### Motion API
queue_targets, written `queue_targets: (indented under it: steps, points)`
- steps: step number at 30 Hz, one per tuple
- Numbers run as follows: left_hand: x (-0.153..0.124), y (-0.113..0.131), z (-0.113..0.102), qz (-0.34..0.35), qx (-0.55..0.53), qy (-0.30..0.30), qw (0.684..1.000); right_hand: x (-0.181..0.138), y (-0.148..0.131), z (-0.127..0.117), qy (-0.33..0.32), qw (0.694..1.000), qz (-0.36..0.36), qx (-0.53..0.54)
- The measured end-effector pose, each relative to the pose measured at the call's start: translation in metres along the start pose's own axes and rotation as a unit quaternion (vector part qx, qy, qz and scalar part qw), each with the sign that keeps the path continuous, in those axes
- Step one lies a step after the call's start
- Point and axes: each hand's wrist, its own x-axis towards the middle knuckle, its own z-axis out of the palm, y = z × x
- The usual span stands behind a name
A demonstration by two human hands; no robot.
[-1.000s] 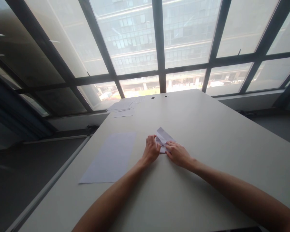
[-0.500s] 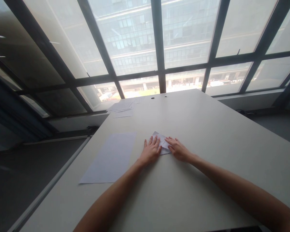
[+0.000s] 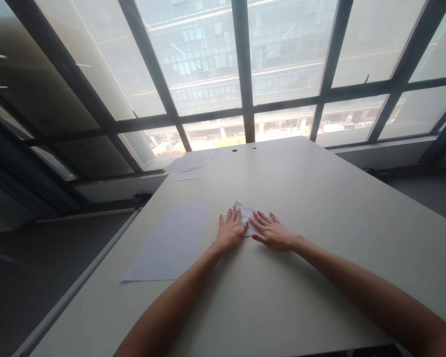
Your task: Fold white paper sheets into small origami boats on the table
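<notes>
A small folded sheet of paper lies on the white table, partly covered by both hands. My left hand rests flat on its left side, fingers spread and pointing away from me. From the right, my right hand lies over the paper's right part with its fingers apart. The thumbs come close together near the paper's front edge. How the paper is folded underneath cannot be made out. To the left of my left hand lies a flat, unfolded white sheet.
Several loose papers lie at the table's far left corner. Two small round holes, one of them a dark hole, sit near the far edge. Beyond stand large windows with dark frames. A blue curtain hangs at left.
My right hand has spread its fingers and slid slightly left over the folded paper. My left hand and the paper have shifted slightly left.
</notes>
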Motion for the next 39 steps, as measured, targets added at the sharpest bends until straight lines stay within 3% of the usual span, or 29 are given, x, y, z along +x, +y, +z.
queue_targets:
  steps: [4, 10, 15, 20, 26, 33, 39]
  points:
    - [0.002, 0.0, -0.002, -0.01, -0.008, -0.002, 1.0, 0.003, 0.0, -0.001, 0.015, 0.999, 0.02, 0.038]
    - [0.002, 0.0, -0.009, -0.046, -0.062, 0.022, 0.997, 0.015, 0.005, 0.0, 0.089, 0.981, 0.12, 0.125]
    - [-0.004, 0.001, -0.016, -0.055, -0.033, 0.094, 0.994, 0.014, 0.011, 0.008, 0.124, 0.984, 0.074, 0.102]
    - [-0.004, -0.002, -0.019, -0.009, -0.028, 0.143, 0.989, 0.012, 0.017, 0.007, 0.132, 0.986, 0.055, 0.089]
    - [-0.005, -0.002, -0.022, 0.052, -0.042, 0.136, 0.989, 0.008, 0.015, -0.005, 0.176, 0.979, 0.103, -0.017]
    - [-0.003, -0.008, -0.014, -0.134, -0.022, 0.133, 0.982, 0.004, 0.015, -0.006, 0.222, 0.939, 0.236, -0.11]
    - [0.003, -0.018, -0.008, -0.157, -0.05, 0.114, 0.98, 0.007, 0.022, -0.001, 0.234, 0.94, 0.24, -0.068]
